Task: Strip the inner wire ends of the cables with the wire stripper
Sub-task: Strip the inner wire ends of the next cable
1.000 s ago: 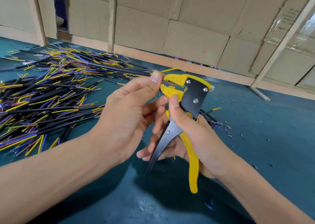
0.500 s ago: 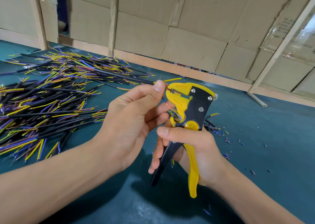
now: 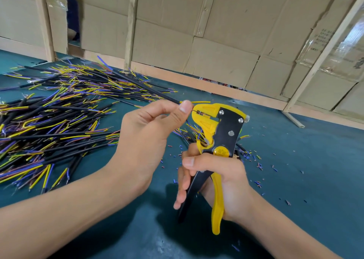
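On the far left of the green table (image 3: 295,170), the heap of black cables (image 3: 49,124) lies within reach of my left arm, its yellow, blue and brown inner wires fanned out. I read it as my stock, though I cannot tell which pieces are done.

My left hand (image 3: 145,138) is raised at centre. Thumb and forefinger are pinched together on one black cable (image 3: 149,90), right where the sheath ends, so the short inner wires stay stiff and can be aimed. The sheath runs up and left from the pinch. One yellow wire (image 3: 201,102) sticks out over the top of the tool, kept clear of the mouth. A thinner dark strand seems to enter the mouth; too small to confirm.

Just right of that thumb is the wire stripper (image 3: 226,132), held upright with its yellow head turned toward the cable so the wire feeds in sideways. My right hand (image 3: 220,182) grips it below the pivot, fingers curled round the black handle, palm behind the yellow one. The handles stand spread, so I judge the squeeze is not yet made.

Further right, bits of cut insulation (image 3: 258,166) dot the table beneath and beyond the tool, where they drop from the head.
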The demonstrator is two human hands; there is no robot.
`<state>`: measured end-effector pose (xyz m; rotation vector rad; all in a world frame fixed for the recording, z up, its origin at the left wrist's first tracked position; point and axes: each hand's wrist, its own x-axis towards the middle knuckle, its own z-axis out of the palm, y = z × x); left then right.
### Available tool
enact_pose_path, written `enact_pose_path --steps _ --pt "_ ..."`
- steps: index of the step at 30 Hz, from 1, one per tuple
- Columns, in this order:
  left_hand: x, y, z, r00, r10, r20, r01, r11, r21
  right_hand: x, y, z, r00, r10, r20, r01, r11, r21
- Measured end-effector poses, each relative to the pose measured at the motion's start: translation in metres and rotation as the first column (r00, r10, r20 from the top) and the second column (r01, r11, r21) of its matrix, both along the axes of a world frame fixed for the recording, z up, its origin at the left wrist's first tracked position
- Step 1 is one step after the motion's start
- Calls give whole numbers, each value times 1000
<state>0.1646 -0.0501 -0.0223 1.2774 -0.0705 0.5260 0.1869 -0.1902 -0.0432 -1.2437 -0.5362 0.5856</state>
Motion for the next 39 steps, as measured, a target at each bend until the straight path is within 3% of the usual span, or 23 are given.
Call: enact_pose_path --steps 5,11,15,21,29,36,39 --pt "1 3 1 999 24 -30 -23 1000 20 1 -3 6 997 -73 15 73 997 -27" --pt "7 10 0 996 -93 -14 93 996 -4 1 -5 12 1000 -20 2 19 1000 9" --pt "11 8 -1 983 -182 28 184 977 -109 1 -7 14 1000 25 -16 -25 1000 -18" --pt "12 17 6 976 -220 6 219 975 40 4 -11 17 998 65 -12 -65 998 -5" --pt "10 15 1 975 -132 177 113 987 114 5 -12 16 999 24 -26 -25 999 -23" --pt "1 8 4 940 72 335 -165 952 257 1 -7 14 991 121 -61 -120 993 12" --pt "0 14 13 931 109 348 -219 930 294 5 -10 15 992 77 -96 -76 997 13"
